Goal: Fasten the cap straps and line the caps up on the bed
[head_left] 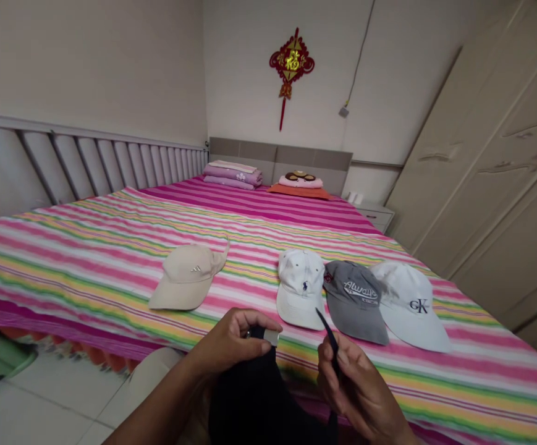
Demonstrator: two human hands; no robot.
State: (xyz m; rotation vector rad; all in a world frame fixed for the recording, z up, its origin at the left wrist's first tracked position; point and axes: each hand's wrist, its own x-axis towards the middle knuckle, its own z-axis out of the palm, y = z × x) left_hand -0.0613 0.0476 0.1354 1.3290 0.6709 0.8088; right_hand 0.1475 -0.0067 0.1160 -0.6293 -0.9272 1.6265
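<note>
At the bed's near edge I hold a black cap (254, 402), its lower part cut off by the frame. My left hand (238, 340) pinches the end of its back strap, where a silver metal buckle (271, 337) shows by the thumb and forefinger. The loose black strap (327, 327) is gripped in my right hand (356, 386), its tip pointing up and left, apart from the buckle. Beyond my hands lie a beige cap (187, 275), a white cap (300, 284), a grey cap (356, 300) with white lettering and another white cap (410, 303) marked with dark letters.
A striped sheet (110, 247) covers the bed. Folded purple bedding (233, 175) and a pink folded item (300, 180) rest near the headboard (296, 157). A railing (101, 154) runs along the left, a wardrobe (490, 154) along the right. A green stool (2, 361) stands at lower left.
</note>
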